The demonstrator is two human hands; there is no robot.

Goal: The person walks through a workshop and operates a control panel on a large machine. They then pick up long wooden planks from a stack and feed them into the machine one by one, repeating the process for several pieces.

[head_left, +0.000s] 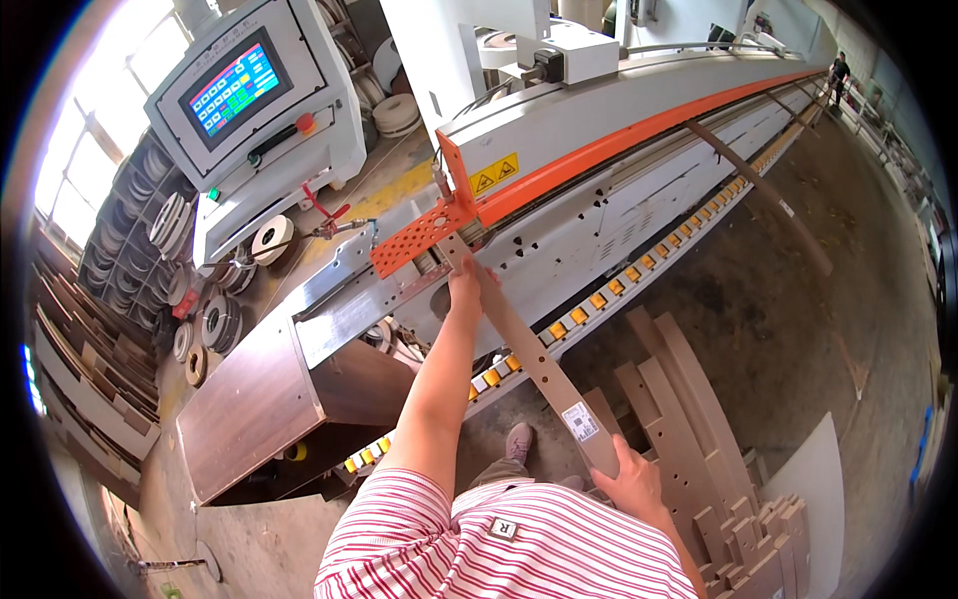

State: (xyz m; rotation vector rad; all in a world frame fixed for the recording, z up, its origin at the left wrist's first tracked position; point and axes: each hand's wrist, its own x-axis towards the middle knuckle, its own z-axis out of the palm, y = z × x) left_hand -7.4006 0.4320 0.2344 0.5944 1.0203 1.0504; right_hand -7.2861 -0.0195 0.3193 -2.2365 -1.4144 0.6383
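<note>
Our long board (524, 344) slants from beside the orange perforated plate (419, 240), across the row of yellow rollers (579, 316), to our right side; floor (763, 369) spreads wide beyond its right edge, past stacked boards (699, 409). Our left hand (465, 287) curls its partly hidden fingers about the far end; our right hand (636, 486) grips the near end, though we cannot tell how its fingers lie underneath

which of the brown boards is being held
The long narrow board with a white label, its far end by the perforated orange plate; the left hand and right hand hold it, not the others.
</note>
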